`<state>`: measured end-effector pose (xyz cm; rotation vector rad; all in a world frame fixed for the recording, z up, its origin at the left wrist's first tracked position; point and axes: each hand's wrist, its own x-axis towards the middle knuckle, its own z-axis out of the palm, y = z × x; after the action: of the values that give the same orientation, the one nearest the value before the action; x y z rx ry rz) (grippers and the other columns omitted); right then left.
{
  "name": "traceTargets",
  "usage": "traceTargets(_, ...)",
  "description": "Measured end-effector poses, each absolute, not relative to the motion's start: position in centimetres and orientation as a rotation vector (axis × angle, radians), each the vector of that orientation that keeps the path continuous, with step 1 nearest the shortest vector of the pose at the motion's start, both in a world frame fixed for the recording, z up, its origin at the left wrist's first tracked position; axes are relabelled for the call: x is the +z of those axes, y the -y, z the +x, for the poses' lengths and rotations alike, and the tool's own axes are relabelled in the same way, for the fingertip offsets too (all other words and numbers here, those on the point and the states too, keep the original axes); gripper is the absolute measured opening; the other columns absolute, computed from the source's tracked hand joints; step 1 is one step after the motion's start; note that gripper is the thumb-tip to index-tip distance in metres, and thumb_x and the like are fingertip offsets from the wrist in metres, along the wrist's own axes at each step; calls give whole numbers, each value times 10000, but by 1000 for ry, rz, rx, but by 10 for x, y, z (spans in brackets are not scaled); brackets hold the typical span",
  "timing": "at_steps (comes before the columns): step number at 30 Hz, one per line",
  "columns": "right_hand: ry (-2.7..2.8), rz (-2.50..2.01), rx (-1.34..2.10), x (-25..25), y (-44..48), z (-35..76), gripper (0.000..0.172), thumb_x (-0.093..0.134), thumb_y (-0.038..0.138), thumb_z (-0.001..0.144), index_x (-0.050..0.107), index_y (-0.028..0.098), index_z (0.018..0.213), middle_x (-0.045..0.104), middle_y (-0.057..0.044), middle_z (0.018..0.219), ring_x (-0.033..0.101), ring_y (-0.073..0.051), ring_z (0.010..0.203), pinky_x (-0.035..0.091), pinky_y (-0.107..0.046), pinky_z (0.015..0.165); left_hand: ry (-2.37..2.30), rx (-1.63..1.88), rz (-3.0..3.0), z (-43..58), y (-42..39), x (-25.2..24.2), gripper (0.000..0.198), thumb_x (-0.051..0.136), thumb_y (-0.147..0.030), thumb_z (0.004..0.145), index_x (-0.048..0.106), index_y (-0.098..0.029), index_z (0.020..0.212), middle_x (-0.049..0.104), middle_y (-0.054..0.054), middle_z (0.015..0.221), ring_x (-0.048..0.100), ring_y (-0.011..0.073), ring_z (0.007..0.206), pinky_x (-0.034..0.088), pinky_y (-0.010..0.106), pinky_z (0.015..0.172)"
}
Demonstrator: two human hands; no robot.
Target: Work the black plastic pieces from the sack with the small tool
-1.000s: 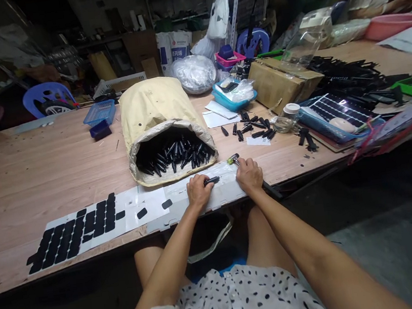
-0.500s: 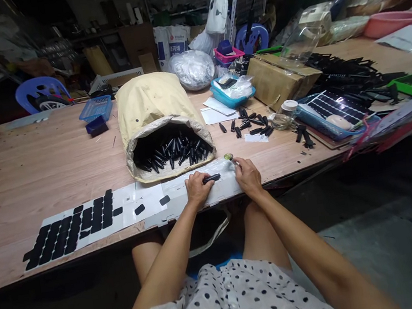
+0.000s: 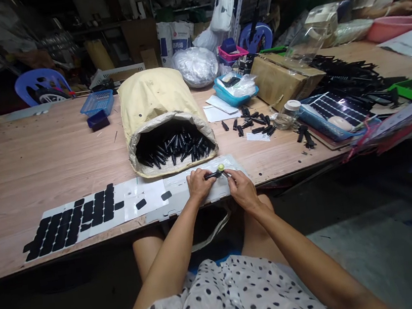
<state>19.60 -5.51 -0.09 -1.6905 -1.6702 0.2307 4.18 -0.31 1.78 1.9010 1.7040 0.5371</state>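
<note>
My left hand is closed on a slim black plastic part, held level over a pale flat board at the table's front edge. My right hand pinches a small tool with a round yellow-green end; its exact kind is too small to make out. That round end meets or overlaps the tip of the black part. Just beyond my hands lies a cream sack, its mouth toward me, with many tapered black parts inside. To the left, rounded black patches cover a white sheet.
Loose black pieces lie right of the sack, before a cardboard box. A blue basket and dark blue tray stand behind left. At far right are a pink basin and another person's arm.
My right hand has moved left and the tool's round end has come to the black part's tip. My left hand keeps hold of the part. The view has shifted slightly.
</note>
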Motion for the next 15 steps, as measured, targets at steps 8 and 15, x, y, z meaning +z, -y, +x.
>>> traceTargets(8,1676,-1624,244,0,58,183,364,454,219,934,719,258,1180,731,-64,998,658,-218,942,532,-331,862,-1710,554,1910,43,3,15,111,718,-267,838,753,-278,943,709,17,1054,563,239,1088,375,370,913)
traceTargets(15,1597,-1810,176,3,34,205,385,442,190,931,721,244,1191,705,-74,1045,625,-213,945,485,-314,840,-1685,530,1937,43,3,14,117,715,-281,840,735,-268,954,700,25,1049,555,246,1083,370,378,926)
